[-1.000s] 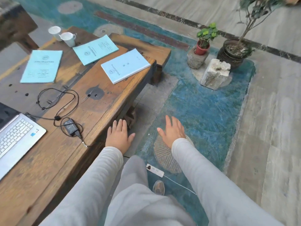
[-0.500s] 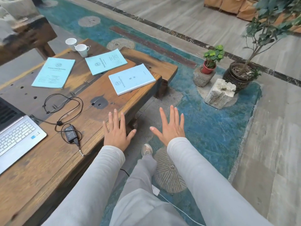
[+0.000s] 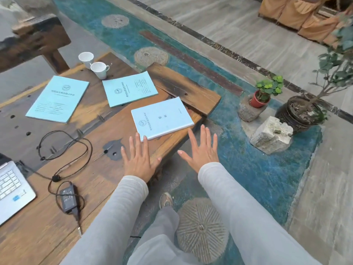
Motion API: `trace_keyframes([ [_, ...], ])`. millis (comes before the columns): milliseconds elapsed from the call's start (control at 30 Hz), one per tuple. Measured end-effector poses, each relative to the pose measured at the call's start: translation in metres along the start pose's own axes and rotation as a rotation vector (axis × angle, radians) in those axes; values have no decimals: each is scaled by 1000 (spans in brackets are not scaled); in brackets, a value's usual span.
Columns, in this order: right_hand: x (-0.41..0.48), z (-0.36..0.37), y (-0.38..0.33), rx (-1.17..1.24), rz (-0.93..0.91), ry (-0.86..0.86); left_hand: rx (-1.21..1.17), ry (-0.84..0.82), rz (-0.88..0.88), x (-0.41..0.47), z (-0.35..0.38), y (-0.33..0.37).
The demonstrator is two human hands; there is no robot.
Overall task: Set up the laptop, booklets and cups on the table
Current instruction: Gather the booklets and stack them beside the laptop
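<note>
Just past the fingertips of the left hand (image 3: 138, 159) lies the near booklet (image 3: 162, 117), flat on the table (image 3: 38, 236), close to the right edge. Its long side runs away from the person and leans a bit to the left. Its near left corner sits right at the left hand's fingers (image 3: 145, 144); I cannot tell if they touch it. The right hand (image 3: 201, 150) is off the table, over the floor, with its fingertips near the booklet's near right corner.

So the booklet lies straight ahead, between the two hands. The left hand looks a little nearer. I think a short reach forward would put both hands on it.

Both arms stretch out in front, palms down. Each grip is spread wide and holds nothing.

Two more booklets (image 3: 58, 99) lie farther off to the left. The cups (image 3: 99, 69) stand at the far end, and the laptop (image 3: 11, 190) sits open at the left.
</note>
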State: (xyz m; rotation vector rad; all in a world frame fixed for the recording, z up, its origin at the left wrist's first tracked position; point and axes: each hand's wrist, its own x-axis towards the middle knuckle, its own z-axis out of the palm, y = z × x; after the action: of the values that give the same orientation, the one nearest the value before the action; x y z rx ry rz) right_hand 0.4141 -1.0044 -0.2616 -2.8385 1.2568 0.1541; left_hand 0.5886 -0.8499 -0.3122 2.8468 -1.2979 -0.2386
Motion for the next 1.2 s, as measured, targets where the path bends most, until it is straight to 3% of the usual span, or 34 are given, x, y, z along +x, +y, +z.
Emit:
trace_keyframes([
  [333,116,-24,-29,19,-60,-98,-143,-124,-120,101,-6,-15],
  [467,152,-20,-41,1,-110,-191,-328,-169,-304,114,-1,-16],
  [600,188,-10,-50,8,-168,-297,-724,-255,-595,117,-3,-5],
  [767,240,3,-63,15,-219,-454,-1688,-196,-1249,137,-19,26],
  [833,260,8,-66,33,-229,-504,-2098,-214,-1414,143,-19,38],
  [900,281,12,-67,11,-264,-543,-2360,-159,-1473,152,-18,51],
  [1200,380,21,-74,-78,-468,-711,-2576,36,-1696,207,-29,114],
])
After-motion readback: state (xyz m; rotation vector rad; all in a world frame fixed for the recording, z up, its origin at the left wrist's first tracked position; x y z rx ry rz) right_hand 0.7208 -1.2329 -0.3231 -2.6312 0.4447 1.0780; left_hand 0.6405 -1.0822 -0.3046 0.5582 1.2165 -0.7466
